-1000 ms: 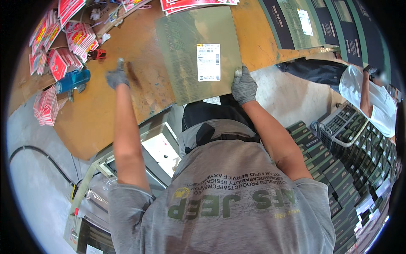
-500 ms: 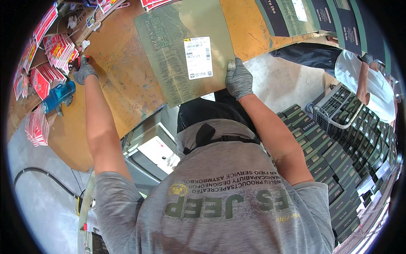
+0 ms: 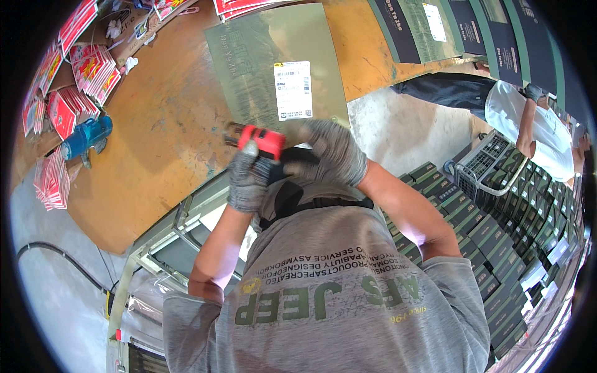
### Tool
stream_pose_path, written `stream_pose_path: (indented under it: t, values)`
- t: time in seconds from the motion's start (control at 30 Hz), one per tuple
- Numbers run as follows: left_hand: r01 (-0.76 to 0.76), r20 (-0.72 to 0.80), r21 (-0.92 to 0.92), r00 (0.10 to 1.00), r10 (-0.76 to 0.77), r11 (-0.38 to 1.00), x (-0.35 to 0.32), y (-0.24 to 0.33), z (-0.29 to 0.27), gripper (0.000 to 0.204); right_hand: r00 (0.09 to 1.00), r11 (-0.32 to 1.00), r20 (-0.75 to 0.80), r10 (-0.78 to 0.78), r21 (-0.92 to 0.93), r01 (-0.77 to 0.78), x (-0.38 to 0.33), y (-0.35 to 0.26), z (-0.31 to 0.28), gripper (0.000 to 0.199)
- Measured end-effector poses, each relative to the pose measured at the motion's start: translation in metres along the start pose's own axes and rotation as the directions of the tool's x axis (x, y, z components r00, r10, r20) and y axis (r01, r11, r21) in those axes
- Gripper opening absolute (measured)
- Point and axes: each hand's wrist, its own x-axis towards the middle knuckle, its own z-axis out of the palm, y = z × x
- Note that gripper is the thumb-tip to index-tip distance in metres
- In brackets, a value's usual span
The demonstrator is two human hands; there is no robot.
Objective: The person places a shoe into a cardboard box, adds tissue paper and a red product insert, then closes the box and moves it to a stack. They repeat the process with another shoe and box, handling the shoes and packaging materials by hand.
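1. The left hand (image 3: 249, 180), at 9 o'clock from the middle of the view, grips a red handheld tool (image 3: 267, 142).
2. The right hand (image 3: 336, 149), between 1 and 2 o'clock, is blurred, fingers seemingly apart; I cannot tell whether it grips anything.
3. The flat green package (image 3: 280, 50) lies at 12 o'clock, a white label (image 3: 293, 90) facing up.
4. The step in hand seems to be readying the tool beside the package; the next move calls for a steady package and fingers clear of the tool.
5. The worn orange-brown desk (image 3: 155, 112) bears red packets (image 3: 93, 71) at 10 o'clock.
6. Dark boxes (image 3: 485, 242) stand stacked between 3 and 4 o'clock; a co-worker (image 3: 528, 112) is near 2.
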Motion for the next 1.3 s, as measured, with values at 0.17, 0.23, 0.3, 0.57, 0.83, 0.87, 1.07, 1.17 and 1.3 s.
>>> stream_pose_path:
  t: [0.17,0.23,0.3,0.57,0.83,0.87,1.07,1.17,1.3]
  values:
    - [0.275,0.131,-0.176,0.958,-0.255,0.945,-0.006,-0.007,0.034,0.080,0.988,0.976,0.143,0.060,-0.214,-0.029,0.024,-0.022,-0.005,0.042]
    - [0.262,0.127,-0.060,0.959,-0.253,0.963,-0.001,-0.012,0.022,0.071,0.978,0.921,0.080,0.191,-0.360,-0.151,0.052,-0.026,-0.012,0.031]
    - [0.223,0.116,0.063,0.967,-0.229,0.973,-0.005,-0.007,0.017,0.067,0.948,0.845,-0.293,0.127,-0.468,-0.258,0.075,-0.010,-0.010,0.036]
    - [0.100,0.109,0.398,0.982,-0.155,0.912,0.002,-0.001,0.020,0.062,0.780,0.565,-0.146,0.609,-0.610,-0.556,0.166,0.079,-0.011,0.053]
    - [0.130,0.029,-0.045,0.991,-0.129,0.991,0.031,0.004,0.050,0.058,0.994,0.945,0.104,0.022,-0.328,0.013,0.058,-0.007,-0.005,0.037]
    - [0.084,0.001,-0.037,0.996,-0.084,0.996,0.031,0.004,0.057,0.058,0.987,0.978,0.136,0.084,-0.203,-0.055,0.046,-0.007,-0.004,0.044]
    - [-0.419,-0.058,0.755,0.724,0.688,0.505,0.087,0.092,-0.006,0.038,0.939,0.849,-0.257,0.229,-0.419,-0.322,0.010,0.045,-0.008,0.059]
    - [-0.377,-0.032,0.889,0.514,0.857,0.259,0.155,0.153,-0.057,0.039,0.769,0.709,-0.450,0.454,-0.341,-0.618,-0.015,0.089,0.013,0.056]
    - [-0.198,0.128,0.980,0.486,0.864,-0.034,0.246,0.230,-0.187,0.057,0.654,0.631,-0.215,0.725,-0.170,-0.757,-0.014,0.100,0.017,0.058]
